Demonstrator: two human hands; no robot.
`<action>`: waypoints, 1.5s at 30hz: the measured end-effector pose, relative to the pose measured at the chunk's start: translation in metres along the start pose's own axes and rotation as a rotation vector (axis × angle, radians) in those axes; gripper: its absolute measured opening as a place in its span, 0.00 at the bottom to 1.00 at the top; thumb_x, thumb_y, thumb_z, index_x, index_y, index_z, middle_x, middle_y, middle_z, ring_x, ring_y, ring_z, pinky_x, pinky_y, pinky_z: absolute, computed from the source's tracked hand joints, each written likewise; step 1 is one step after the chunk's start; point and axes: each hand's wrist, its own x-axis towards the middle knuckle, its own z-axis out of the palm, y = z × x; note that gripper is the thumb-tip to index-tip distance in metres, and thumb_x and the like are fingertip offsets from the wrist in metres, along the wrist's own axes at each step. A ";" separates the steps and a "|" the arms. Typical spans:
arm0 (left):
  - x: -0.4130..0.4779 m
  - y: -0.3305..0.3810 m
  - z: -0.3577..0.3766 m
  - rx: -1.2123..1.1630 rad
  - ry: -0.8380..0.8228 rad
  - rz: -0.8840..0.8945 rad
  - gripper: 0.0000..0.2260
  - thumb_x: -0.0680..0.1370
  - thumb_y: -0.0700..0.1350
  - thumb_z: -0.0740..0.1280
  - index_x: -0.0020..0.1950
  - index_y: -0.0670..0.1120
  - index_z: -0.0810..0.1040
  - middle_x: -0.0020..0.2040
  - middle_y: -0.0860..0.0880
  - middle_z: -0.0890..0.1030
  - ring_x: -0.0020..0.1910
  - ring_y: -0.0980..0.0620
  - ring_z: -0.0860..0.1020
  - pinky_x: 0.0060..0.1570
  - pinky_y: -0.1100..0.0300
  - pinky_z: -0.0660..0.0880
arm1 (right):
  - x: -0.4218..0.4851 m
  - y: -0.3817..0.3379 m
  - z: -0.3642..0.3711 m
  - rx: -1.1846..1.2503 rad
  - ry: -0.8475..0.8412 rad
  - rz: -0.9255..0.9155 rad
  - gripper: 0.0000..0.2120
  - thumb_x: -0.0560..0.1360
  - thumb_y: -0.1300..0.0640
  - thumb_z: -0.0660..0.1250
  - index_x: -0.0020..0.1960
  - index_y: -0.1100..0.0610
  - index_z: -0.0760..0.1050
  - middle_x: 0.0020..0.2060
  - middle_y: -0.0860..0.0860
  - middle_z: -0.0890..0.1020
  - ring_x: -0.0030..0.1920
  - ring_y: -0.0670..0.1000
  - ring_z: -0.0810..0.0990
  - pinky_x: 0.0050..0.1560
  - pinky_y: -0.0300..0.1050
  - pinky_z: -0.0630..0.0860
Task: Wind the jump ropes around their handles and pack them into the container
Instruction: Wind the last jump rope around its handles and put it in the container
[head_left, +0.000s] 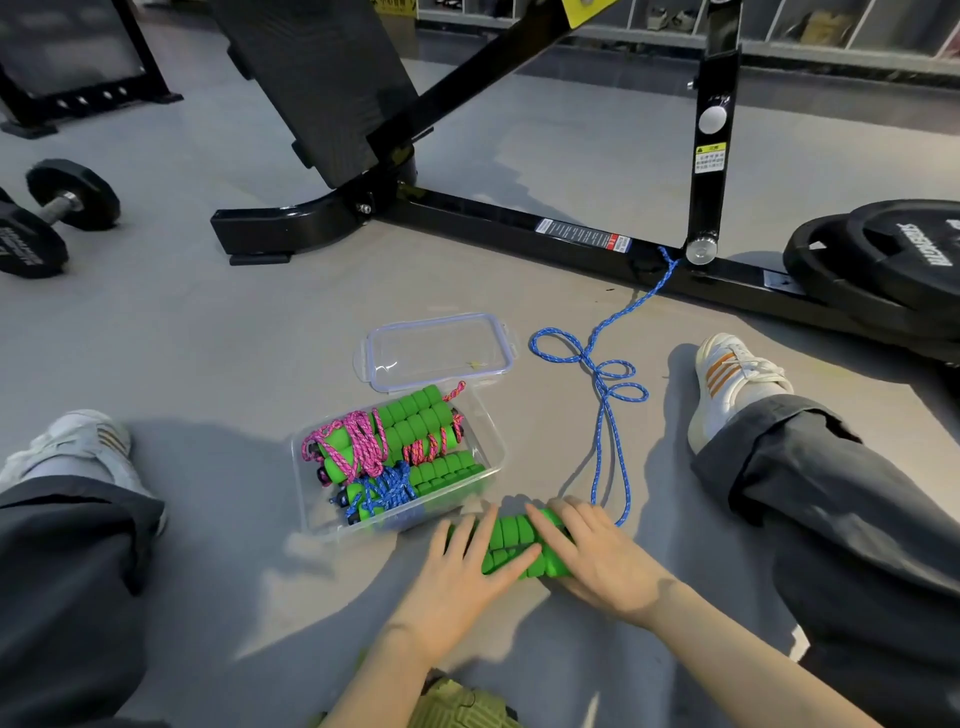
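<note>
Guessing this is maybe two-thirds done. The clear rectangular plastic container (491, 436) sits mid-frame on the grey floor, and it already has wound ropes in it: a pink braided rope bundle (353, 441) on green handles along the upper left side, and a blue braided rope bundle (387, 491) at the lower edge. More green foam grips are packed beside them. I can't tell exactly how many ropes that makes. The transparent snap-lock lid (436, 351) is off, lying flat just above the container.

What's left: one loose blue braided jump rope (602, 415), not wound at all. It runs from the lower centre up through a few loops to the black steel bench frame (519, 223) at upper right, where it looks draped or snagged. So wind it, pack it, and probably fit the lid.

Its pair of bright green ribbed foam handles (511, 535) lies side by side on the floor at lower centre, just right of the container's near corner. Both hands are on it. The left hand (462, 571) lies flat on the left end, fingers straight and spread. The right hand (597, 556) covers the right end, apparently gripping, with the thumb tucked under.
</note>
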 end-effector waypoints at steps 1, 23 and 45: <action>0.000 -0.002 0.002 0.013 0.085 0.001 0.37 0.65 0.39 0.68 0.72 0.56 0.61 0.67 0.33 0.67 0.54 0.38 0.78 0.53 0.41 0.75 | 0.003 0.001 -0.005 -0.009 0.020 0.006 0.31 0.72 0.49 0.62 0.71 0.62 0.62 0.56 0.58 0.72 0.54 0.57 0.72 0.53 0.48 0.74; -0.031 -0.115 -0.109 0.360 0.677 -0.178 0.36 0.67 0.34 0.45 0.76 0.51 0.56 0.74 0.34 0.51 0.69 0.33 0.61 0.66 0.34 0.55 | 0.129 -0.006 -0.142 -0.040 0.282 0.030 0.42 0.57 0.53 0.77 0.65 0.62 0.63 0.53 0.54 0.67 0.45 0.53 0.65 0.44 0.45 0.73; -0.024 -0.108 -0.101 0.352 0.655 -0.194 0.32 0.71 0.38 0.48 0.77 0.48 0.53 0.64 0.35 0.64 0.64 0.36 0.65 0.63 0.37 0.60 | 0.128 -0.007 -0.137 0.097 0.250 0.086 0.30 0.67 0.48 0.60 0.65 0.59 0.63 0.53 0.53 0.66 0.46 0.55 0.68 0.43 0.47 0.77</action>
